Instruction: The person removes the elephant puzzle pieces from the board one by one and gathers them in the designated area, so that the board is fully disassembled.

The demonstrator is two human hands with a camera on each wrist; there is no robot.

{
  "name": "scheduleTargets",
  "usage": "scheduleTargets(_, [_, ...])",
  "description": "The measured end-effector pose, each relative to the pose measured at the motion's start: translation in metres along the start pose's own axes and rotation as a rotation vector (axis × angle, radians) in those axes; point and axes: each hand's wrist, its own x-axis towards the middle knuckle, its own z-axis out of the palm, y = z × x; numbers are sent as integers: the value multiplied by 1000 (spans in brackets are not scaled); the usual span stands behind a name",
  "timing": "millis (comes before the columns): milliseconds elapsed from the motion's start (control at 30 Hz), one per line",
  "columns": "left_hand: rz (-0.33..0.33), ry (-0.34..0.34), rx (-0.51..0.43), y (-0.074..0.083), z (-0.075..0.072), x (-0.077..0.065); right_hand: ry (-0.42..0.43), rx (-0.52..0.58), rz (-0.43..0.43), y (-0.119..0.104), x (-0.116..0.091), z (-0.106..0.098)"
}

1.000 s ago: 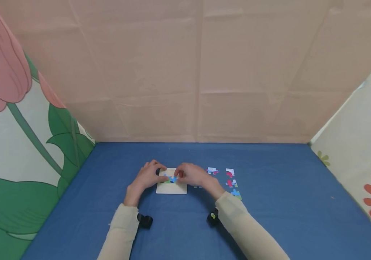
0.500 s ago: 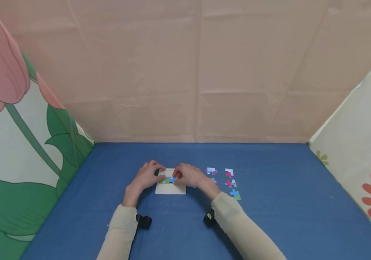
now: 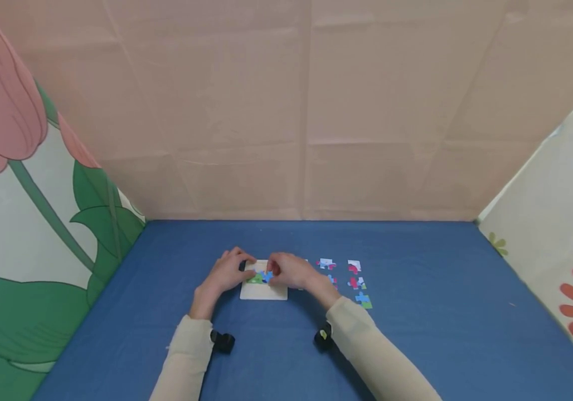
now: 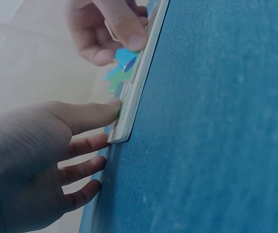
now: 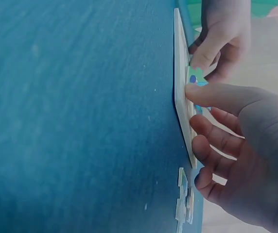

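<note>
A pale wooden puzzle board (image 3: 263,292) lies flat on the blue cloth. My left hand (image 3: 226,271) grips its left edge, thumb on top and index finger at the side, as the left wrist view shows. Over the board's middle, my right hand (image 3: 291,270) pinches a blue-and-green jigsaw piece (image 4: 125,63) between thumb and fingers. The piece stands tilted up from the board in both wrist views. In the right wrist view, the right thumb is near the board's rim and partly covers the piece (image 5: 196,75). Its lower edge is hard to make out.
Several loose jigsaw pieces lie right of the board, among them a white-and-pink one (image 3: 354,266), a red one (image 3: 355,283) and a blue-green one (image 3: 363,299). Others are partly behind the right hand. Blue cloth (image 3: 276,356) covers the table up to a beige backdrop (image 3: 306,167).
The right forearm has shifted slightly left, and more of the blue-and-green piece shows between the hands. My left hand keeps its grip on the board.
</note>
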Motion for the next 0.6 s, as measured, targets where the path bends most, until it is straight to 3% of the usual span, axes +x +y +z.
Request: scheduleTargets(600, [-11, 10, -5, 1, 1, 0, 39, 141, -26, -1, -22, -15])
